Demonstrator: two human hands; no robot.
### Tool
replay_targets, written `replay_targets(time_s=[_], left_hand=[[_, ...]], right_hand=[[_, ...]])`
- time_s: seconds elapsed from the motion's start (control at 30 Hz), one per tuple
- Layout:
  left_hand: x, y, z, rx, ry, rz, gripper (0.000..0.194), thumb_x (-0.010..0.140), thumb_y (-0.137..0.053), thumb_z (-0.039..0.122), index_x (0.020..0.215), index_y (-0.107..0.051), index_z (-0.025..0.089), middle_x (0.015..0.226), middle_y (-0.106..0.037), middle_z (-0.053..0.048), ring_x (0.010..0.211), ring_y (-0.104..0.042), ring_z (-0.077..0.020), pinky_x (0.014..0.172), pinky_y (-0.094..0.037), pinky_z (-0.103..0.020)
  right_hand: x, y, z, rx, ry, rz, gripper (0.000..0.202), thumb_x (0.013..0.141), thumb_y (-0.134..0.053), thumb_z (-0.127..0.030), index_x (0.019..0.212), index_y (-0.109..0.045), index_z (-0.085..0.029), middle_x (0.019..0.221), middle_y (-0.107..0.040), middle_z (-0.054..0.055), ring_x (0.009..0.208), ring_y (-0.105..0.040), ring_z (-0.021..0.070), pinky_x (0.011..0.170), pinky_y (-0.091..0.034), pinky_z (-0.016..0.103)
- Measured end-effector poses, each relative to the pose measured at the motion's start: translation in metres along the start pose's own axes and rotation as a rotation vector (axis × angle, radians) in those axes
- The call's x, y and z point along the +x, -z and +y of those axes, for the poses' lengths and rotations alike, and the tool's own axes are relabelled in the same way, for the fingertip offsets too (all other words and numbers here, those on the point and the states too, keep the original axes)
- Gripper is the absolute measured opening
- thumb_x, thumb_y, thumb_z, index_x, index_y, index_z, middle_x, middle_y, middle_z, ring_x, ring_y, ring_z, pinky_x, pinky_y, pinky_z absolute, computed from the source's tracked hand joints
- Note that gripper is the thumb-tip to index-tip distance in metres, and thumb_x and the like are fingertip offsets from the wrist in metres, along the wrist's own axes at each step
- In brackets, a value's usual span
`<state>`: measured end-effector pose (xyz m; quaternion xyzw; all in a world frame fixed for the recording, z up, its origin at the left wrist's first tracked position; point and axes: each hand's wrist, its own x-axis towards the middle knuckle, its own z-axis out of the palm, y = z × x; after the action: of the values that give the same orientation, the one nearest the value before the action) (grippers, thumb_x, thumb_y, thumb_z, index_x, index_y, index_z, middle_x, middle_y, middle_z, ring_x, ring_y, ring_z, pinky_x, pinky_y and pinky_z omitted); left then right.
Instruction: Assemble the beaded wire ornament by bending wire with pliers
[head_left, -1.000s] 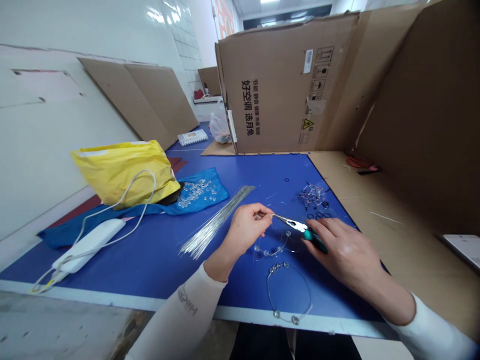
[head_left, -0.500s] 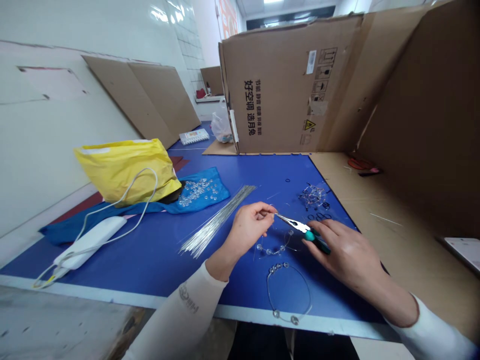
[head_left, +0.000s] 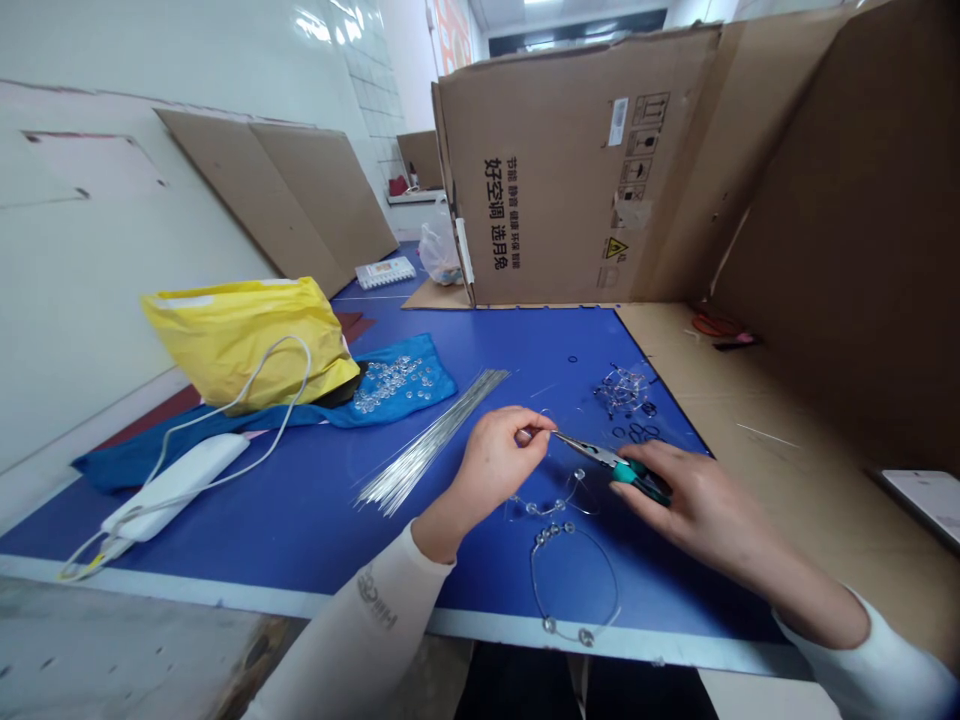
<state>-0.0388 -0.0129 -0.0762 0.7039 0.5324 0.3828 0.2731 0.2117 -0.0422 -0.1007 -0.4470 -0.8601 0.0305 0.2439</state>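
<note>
My right hand is closed round the green handles of needle-nose pliers, whose jaws point left. The tips meet the fingertips of my left hand, which is pinched on a thin wire; most of that wire is hidden by the fingers. Below the hands hangs or lies a beaded wire with clear beads, and I cannot tell whether it joins the pinched piece. Nearer the front edge lies a wire loop with clear beads. Left of my left hand is a bundle of straight silver wires.
Clear beads lie on a blue cloth beside a yellow bag. A white power strip sits at left. Black rings and a tangled beaded wire piece are at right. A cardboard box stands behind.
The pliers have turned in my right hand, showing their jaws more edge-on. My right hand has shifted slightly right. My left hand keeps its pinch at nearly the same place.
</note>
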Motion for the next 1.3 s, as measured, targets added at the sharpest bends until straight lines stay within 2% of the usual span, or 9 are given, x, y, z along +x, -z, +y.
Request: replay_targets(time_s=[0.1,0.23,0.53,0.7,0.8,0.93,1.1,1.2,1.3], left_hand=[[0.0,0.0,0.0,0.07,-0.084,0.019,0.018,0.085,-0.062,0.012,0.086,-0.078,0.02,0.081,-0.073,-0.005,0.068,-0.062,-0.0151,0.068,-0.05,-0.029],[0.0,-0.001,-0.001,0.125,-0.129,0.014,0.02,0.085,-0.061,0.009,0.088,-0.078,0.02,0.079,-0.072,-0.003,0.069,-0.062,-0.0153,0.071,-0.051,-0.03],[-0.001,-0.001,-0.006,0.161,-0.253,-0.013,0.014,0.085,-0.065,0.009,0.089,-0.075,0.018,0.082,-0.07,-0.003,0.067,-0.06,-0.0138,0.068,-0.05,-0.029],[-0.002,-0.003,-0.009,0.186,-0.3,0.011,0.015,0.085,-0.064,0.007,0.085,-0.075,0.017,0.077,-0.069,-0.002,0.067,-0.06,-0.0138,0.069,-0.052,-0.029],[-0.002,-0.004,-0.009,0.193,-0.331,0.024,0.016,0.085,-0.064,0.006,0.084,-0.076,0.016,0.077,-0.07,-0.003,0.068,-0.061,-0.014,0.07,-0.053,-0.029],[-0.002,-0.004,-0.009,0.191,-0.37,0.017,0.015,0.088,-0.063,0.008,0.087,-0.076,0.016,0.082,-0.073,-0.004,0.07,-0.063,-0.014,0.071,-0.054,-0.029],[-0.002,-0.001,-0.008,0.197,-0.402,-0.01,0.013,0.089,-0.065,0.01,0.09,-0.076,0.016,0.086,-0.074,-0.005,0.075,-0.065,-0.0156,0.074,-0.055,-0.03],[-0.002,-0.001,-0.007,0.19,-0.397,0.003,0.013,0.089,-0.065,0.01,0.089,-0.076,0.016,0.087,-0.075,-0.006,0.077,-0.066,-0.0161,0.074,-0.055,-0.03],[-0.003,-0.001,-0.006,0.179,-0.392,0.01,0.015,0.088,-0.063,0.009,0.087,-0.076,0.016,0.086,-0.075,-0.006,0.077,-0.066,-0.0162,0.074,-0.054,-0.029]], right_hand=[[-0.001,-0.002,0.002,0.111,-0.057,-0.013,0.027,0.1,-0.057,-0.041,0.114,-0.07,-0.022,0.106,-0.079,0.008,0.085,-0.076,0.0229,0.074,-0.06,0.036],[-0.001,-0.005,0.004,0.231,-0.134,-0.029,0.028,0.097,-0.06,-0.044,0.11,-0.073,-0.023,0.105,-0.081,0.007,0.087,-0.077,0.0246,0.076,-0.061,0.037],[0.002,0.005,0.001,0.442,-0.304,-0.224,0.038,0.096,-0.057,-0.057,0.106,-0.075,-0.025,0.109,-0.079,0.006,0.096,-0.073,0.0267,0.083,-0.056,0.037],[0.001,0.005,0.003,0.51,-0.355,-0.267,0.042,0.094,-0.057,-0.06,0.106,-0.076,-0.025,0.109,-0.078,0.006,0.097,-0.07,0.0286,0.087,-0.053,0.041],[0.003,0.007,0.003,0.571,-0.369,-0.293,0.043,0.093,-0.057,-0.062,0.102,-0.076,-0.024,0.106,-0.077,0.006,0.093,-0.068,0.0272,0.084,-0.052,0.04],[0.006,0.016,0.0,0.663,-0.431,-0.335,0.046,0.089,-0.06,-0.064,0.094,-0.076,-0.022,0.093,-0.074,0.006,0.081,-0.063,0.0225,0.072,-0.049,0.035],[0.006,0.019,-0.003,0.847,-0.552,-0.412,0.049,0.085,-0.064,-0.068,0.09,-0.072,-0.02,0.074,-0.058,0.001,0.062,-0.043,0.0134,0.053,-0.031,0.028],[0.005,0.016,-0.003,0.937,-0.591,-0.448,0.052,0.083,-0.066,-0.071,0.087,-0.068,-0.019,0.071,-0.051,-0.001,0.059,-0.037,0.0115,0.052,-0.027,0.027],[0.006,0.015,-0.003,0.981,-0.597,-0.455,0.052,0.081,-0.068,-0.071,0.083,-0.065,-0.019,0.07,-0.05,-0.002,0.058,-0.037,0.0107,0.051,-0.027,0.026]])
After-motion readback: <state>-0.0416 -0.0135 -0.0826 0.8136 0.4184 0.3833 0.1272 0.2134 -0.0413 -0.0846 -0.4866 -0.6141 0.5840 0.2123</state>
